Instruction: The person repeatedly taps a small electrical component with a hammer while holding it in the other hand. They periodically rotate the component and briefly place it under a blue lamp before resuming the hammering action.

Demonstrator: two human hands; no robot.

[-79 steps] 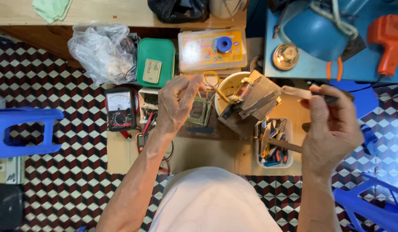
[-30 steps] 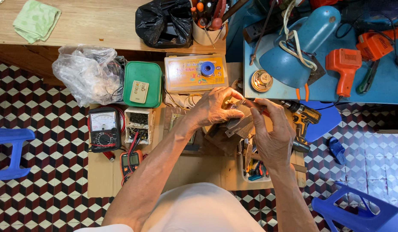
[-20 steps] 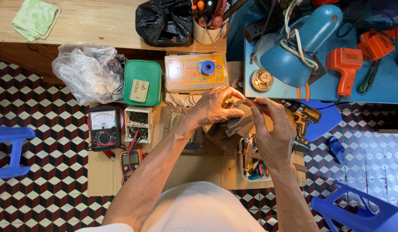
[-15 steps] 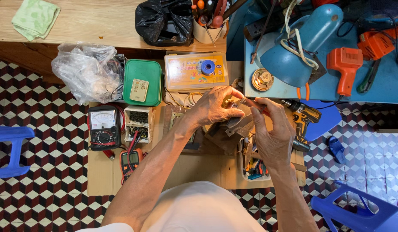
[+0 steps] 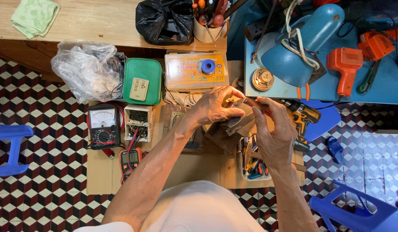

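Note:
Over the low cardboard-covered work surface (image 5: 100, 178), my left hand (image 5: 216, 105) pinches a small metallic part (image 5: 232, 102) between thumb and fingers. My right hand (image 5: 274, 133) grips a slim brown-handled tool (image 5: 252, 103) whose tip meets that part. Both hands touch at the fingertips above a pile of brown board pieces (image 5: 231, 129). What the small part is cannot be made out.
An analog multimeter (image 5: 103, 126), a small orange meter (image 5: 130, 159) and an open circuit box (image 5: 138, 122) lie left. A green case (image 5: 143, 81), a yellow box (image 5: 194, 71), a plastic bag (image 5: 85, 68), a blue lamp (image 5: 306, 43), orange tools (image 5: 345, 64), a cordless drill (image 5: 302, 116) and blue stools (image 5: 12, 148) surround them.
Since 2.6 s ago my hands came together from wide apart and the view shifted. Over the last second they have stayed nearly still.

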